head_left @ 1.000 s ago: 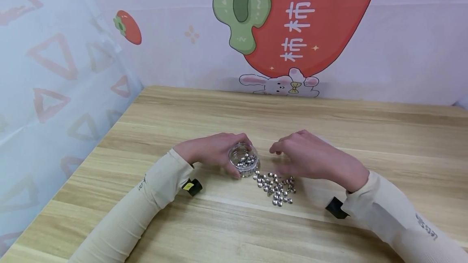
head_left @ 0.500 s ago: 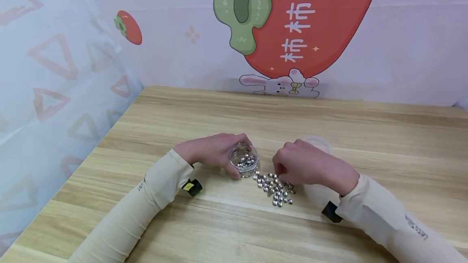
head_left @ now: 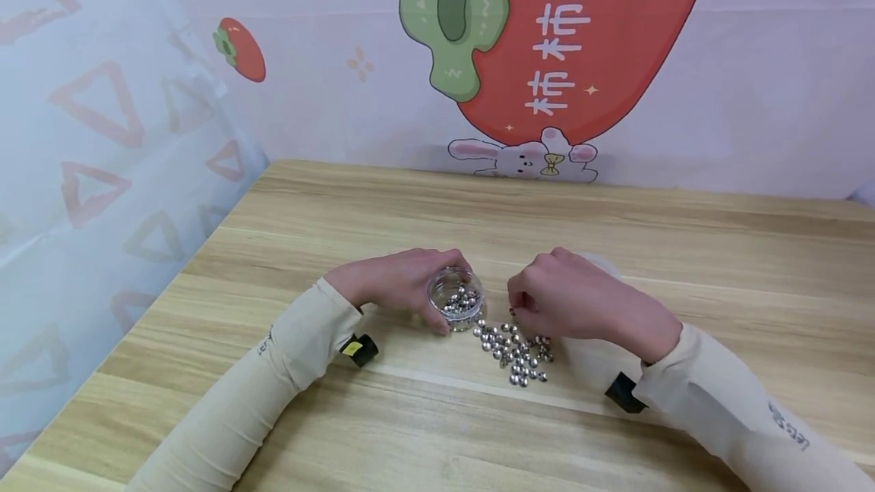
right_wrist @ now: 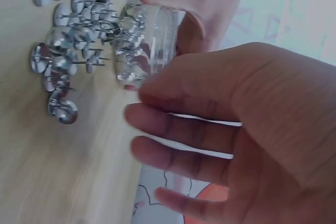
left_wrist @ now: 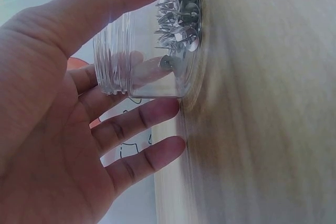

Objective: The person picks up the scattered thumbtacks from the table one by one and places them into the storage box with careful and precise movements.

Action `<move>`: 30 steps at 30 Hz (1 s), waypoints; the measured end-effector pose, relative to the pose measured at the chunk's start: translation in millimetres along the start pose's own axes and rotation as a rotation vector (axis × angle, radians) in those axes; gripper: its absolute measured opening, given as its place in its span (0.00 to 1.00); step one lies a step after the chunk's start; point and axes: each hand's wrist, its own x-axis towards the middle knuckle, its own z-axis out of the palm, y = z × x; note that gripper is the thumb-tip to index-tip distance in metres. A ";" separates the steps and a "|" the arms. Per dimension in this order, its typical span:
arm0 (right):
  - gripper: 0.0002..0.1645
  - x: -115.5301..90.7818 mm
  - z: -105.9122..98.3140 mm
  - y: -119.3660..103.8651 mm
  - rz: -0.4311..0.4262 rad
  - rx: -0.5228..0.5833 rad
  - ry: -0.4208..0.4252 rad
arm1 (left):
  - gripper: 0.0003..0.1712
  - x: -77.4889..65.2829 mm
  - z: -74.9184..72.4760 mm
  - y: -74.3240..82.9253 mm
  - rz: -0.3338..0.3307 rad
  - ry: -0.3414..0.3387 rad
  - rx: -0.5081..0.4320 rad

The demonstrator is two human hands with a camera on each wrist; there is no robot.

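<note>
My left hand holds a clear, screw-necked plastic jar upright on the table, thumb on the near side and fingers around the far side. Silver thumbtacks lie in the bottom of the jar. Just right of it, a loose pile of silver thumbtacks is spread on the wood, many with points up. Over the pile's far edge, my right hand pinches a single thumbtack between thumb and index finger. Its other fingers are bent, seen in the right wrist view.
A translucent round lid lies behind my right hand, partly hidden by it. The wooden table meets a printed cloth backdrop at the back, with another cloth on the left.
My right hand came down to the pile, closed its fingertips on a thumbtack and has lifted slightly with it. The left hand and jar have stayed in place.
</note>
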 end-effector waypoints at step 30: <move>0.58 18.3 26.6 -9.3 0.003 -0.015 0.295 | 0.43 -0.2 -1.0 -2.3 0.049 -0.017 -0.005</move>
